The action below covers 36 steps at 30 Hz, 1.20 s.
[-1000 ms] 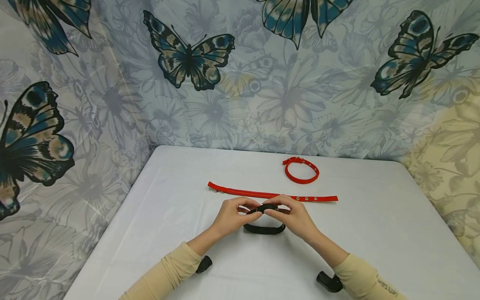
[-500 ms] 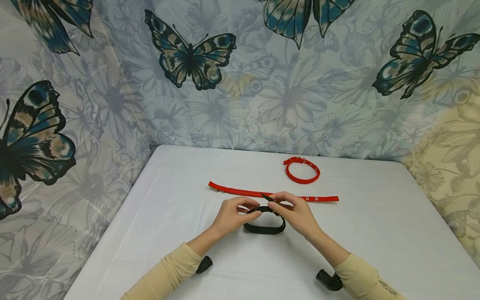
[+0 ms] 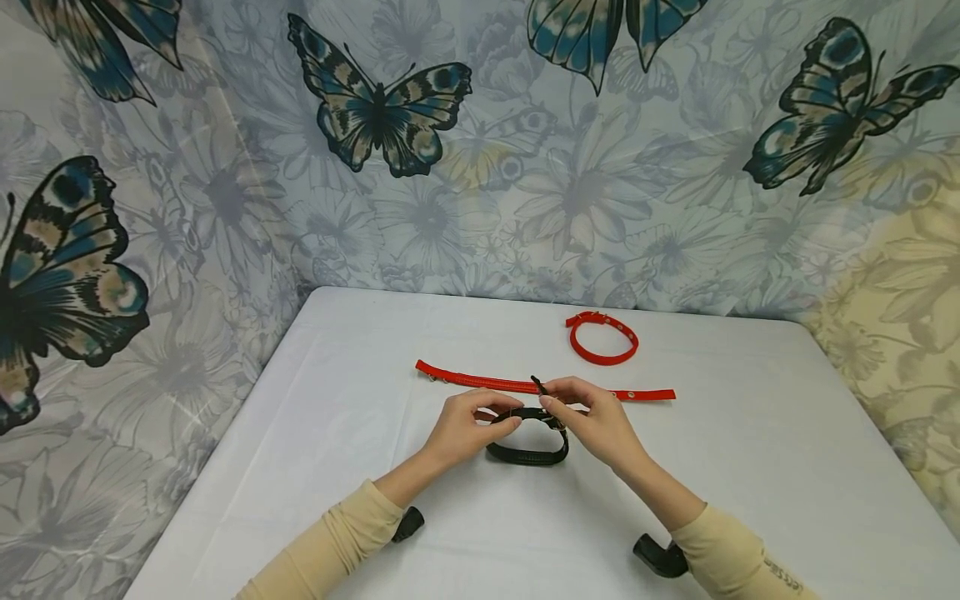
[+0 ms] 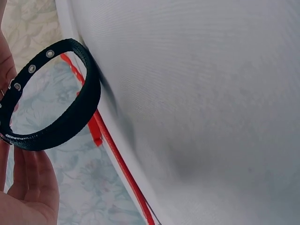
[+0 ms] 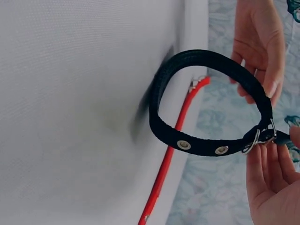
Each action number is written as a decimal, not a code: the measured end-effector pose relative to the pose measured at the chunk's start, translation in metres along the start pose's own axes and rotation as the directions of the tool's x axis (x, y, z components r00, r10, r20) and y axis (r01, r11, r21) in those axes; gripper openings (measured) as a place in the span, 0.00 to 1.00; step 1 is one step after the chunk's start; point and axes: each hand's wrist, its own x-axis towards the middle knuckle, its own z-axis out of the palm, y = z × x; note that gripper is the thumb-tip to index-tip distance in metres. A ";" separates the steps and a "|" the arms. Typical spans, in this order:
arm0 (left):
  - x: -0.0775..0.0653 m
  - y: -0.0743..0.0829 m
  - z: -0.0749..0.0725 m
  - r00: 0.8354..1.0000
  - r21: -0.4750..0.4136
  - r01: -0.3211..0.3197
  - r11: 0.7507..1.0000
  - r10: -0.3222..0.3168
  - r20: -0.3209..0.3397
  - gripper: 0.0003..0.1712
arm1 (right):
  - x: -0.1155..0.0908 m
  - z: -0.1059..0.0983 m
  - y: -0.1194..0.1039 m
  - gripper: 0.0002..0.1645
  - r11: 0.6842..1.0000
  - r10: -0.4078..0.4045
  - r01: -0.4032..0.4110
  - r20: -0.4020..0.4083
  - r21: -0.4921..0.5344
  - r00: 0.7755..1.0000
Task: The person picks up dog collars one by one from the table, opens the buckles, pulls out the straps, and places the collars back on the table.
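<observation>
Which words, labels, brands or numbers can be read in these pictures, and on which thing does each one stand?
Dark lettering on the right sleeve, near the cuff: too small and tilted to read.
Black collar, straight red collar, buckled red collar, white table, butterfly curtain: no text visible on any of them, in any view.

We find the looped collar (image 3: 528, 450) on the table (image 3: 750, 467) between the left hand (image 3: 461, 429) and the right hand (image 3: 596, 421). Just behind them lies the flat strap (image 3: 480, 382), left to right. Farther back, to the right, sits the buckled collar (image 3: 602, 339).
</observation>
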 end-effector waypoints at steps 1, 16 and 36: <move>0.000 0.000 0.000 1.000 0.004 -0.001 1.000 0.001 0.003 0.12 | 0.000 0.000 0.000 0.18 1.000 0.005 -0.005 0.001 -0.002 1.000; 0.003 0.003 0.000 1.000 0.010 0.024 1.000 -0.024 0.006 0.08 | 0.011 -0.002 0.009 0.27 0.926 0.240 -0.261 0.110 0.273 0.965; 0.014 0.005 0.002 0.942 0.108 0.298 0.948 -0.311 0.129 0.05 | 0.014 0.005 0.022 0.30 0.801 0.402 -0.457 0.219 0.386 0.889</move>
